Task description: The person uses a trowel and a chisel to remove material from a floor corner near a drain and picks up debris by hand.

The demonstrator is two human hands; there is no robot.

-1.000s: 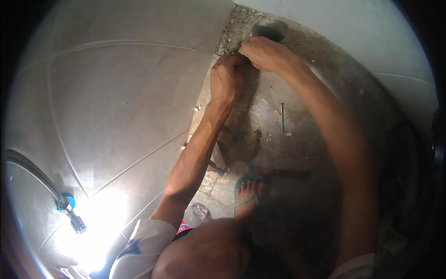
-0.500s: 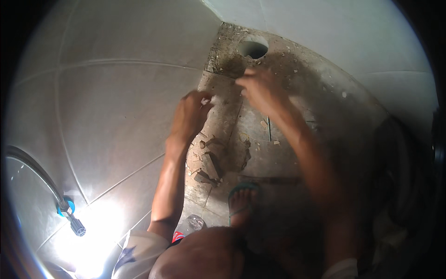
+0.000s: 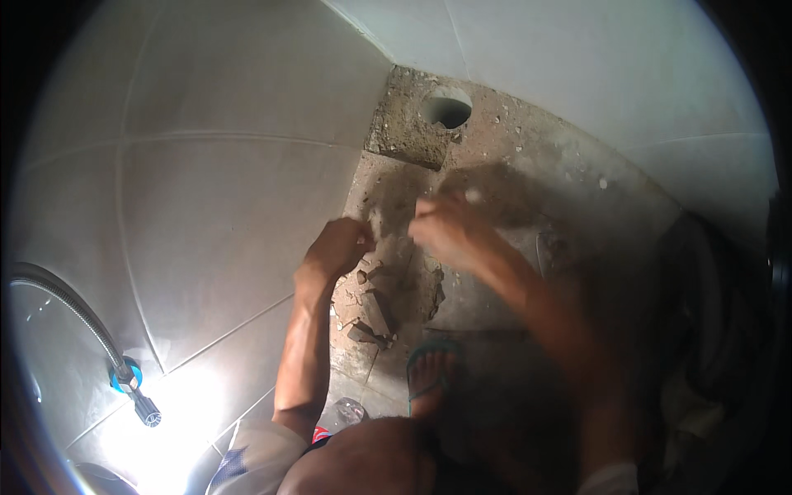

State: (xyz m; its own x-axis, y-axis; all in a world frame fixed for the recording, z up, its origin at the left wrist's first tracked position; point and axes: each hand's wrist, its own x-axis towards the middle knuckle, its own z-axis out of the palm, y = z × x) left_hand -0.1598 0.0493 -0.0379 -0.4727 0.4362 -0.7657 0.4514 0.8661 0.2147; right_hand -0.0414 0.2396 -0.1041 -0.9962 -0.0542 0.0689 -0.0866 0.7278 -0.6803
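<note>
rubble [image 3: 375,309] lying on bare floor [image 3: 503,272] at foot of tiled wall [image 3: 214,206], broken grey chunks strewn along the joint between wall and floor, just under both hands. left hand [image 3: 337,247] above the upper chunks, against the wall's lower edge, fingers curled inward, near closed; a small pale bit seems pinched at the fingertips [image 3: 365,241], but too blurred to be sure. right hand [image 3: 450,231] just beside the left, a narrow gap apart, over a dark damp patch of floor; fingers bent and bunched, motion-blurred, grip impossible to tell, nothing clearly held. both forearms reaching up from lower edge, left one bare and lit, right one in shadow.

farther up, round hole [image 3: 446,108] sunk in rough mortar patch at the corner where two tiled walls meet, well apart from the hands. pale grit and small stones scattered over floor around hole and to its right. below rubble, foot in green sandal [image 3: 432,375] planted on floor, toes pointing toward the chunks, near them but not touching. beside the foot, at lower left, a small shiny crumpled thing [image 3: 351,410], kind unclear. knee filling lower middle.

far left, metal hose [image 3: 66,305] curving down the wall to a blue-collared spray head [image 3: 136,392], hanging next to a bright glare on the tiles. right edge dark, with a heap of dark stuff [image 3: 709,330], not identifiable.
</note>
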